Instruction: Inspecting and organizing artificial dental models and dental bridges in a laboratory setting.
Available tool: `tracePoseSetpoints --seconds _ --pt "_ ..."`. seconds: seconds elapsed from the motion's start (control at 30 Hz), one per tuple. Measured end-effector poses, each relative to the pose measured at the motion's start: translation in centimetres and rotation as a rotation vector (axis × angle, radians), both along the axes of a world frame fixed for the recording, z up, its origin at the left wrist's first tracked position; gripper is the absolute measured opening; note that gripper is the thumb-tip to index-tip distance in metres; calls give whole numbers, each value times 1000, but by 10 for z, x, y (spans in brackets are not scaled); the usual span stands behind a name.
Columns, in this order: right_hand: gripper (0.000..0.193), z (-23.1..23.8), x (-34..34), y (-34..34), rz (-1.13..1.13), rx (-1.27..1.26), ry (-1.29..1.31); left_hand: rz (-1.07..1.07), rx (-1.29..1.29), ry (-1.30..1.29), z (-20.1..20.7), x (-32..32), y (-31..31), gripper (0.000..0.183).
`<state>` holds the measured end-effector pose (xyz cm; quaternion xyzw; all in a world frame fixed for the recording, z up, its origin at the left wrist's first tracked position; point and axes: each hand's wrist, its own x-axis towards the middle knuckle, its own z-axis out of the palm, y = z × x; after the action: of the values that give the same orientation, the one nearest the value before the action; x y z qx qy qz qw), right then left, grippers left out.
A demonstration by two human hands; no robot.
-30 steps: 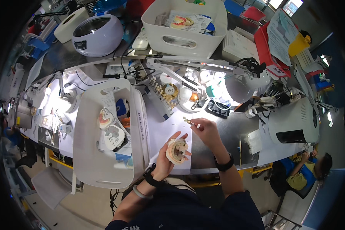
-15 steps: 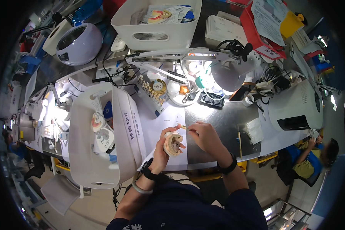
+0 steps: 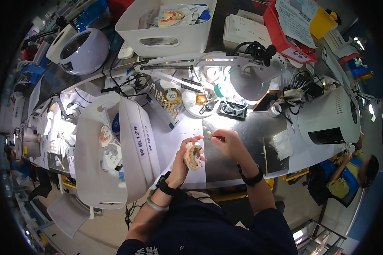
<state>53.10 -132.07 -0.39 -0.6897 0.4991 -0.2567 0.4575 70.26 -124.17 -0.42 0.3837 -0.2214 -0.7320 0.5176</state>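
My left hand (image 3: 181, 165) is wrapped round a beige plaster dental model (image 3: 192, 158), its arch tilted toward the right. The left thumb and fingertips reach past the model's far edge, close to a small tooth-coloured piece; whether they pinch it is too small to tell. My right hand (image 3: 228, 143) is closed in a pinch on a thin, slender tool (image 3: 209, 133), whose tip points left toward the left fingertips. Between the hands and the lamp, tiny pale bits lie on the white paper (image 3: 187, 131).
White stacked bins (image 3: 151, 168) holding plaster models stand at my left. A lit desk lamp (image 3: 253, 83) hangs beyond my hands, beside a box of shade teeth (image 3: 162, 106). At right are a white tissue (image 3: 281, 144), a thin stick (image 3: 265, 155) and a white machine (image 3: 327, 119).
The dental model has turned in my left hand and shifted slightly right. My right hand has moved a little up and right, tool still in its fingers.
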Motion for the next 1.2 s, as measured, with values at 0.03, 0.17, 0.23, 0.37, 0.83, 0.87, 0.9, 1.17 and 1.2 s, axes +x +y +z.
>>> tracePoseSetpoints --seconds 0.03,0.17,0.23,0.37,0.83,0.87,0.9,1.17,1.2 --pt "15 -2 -1 -2 10 23 0 17 15 21 1 -1 -2 37" --pt "16 -6 -6 -7 36 95 -11 6 13 36 -4 -2 -5 37" --pt "18 -4 -9 -10 99 206 1 4 9 37 -6 -3 -6 38" --pt "19 -11 -12 -12 121 333 -7 -22 -13 51 -12 -4 -9 38" --pt "8 4 -6 -10 -270 501 -462 235 54 76 -17 3 -2 38" --pt "9 9 -4 -9 -244 467 -439 249 53 73 -18 5 -1 38" --pt "9 14 0 -9 -236 469 -438 271 15 21 -18 7 0 37" --pt "19 30 49 -28 28 153 -309 440 -144 -261 -26 14 8 67" --pt "20 31 55 -31 60 118 -288 464 -130 -315 -24 14 10 72"
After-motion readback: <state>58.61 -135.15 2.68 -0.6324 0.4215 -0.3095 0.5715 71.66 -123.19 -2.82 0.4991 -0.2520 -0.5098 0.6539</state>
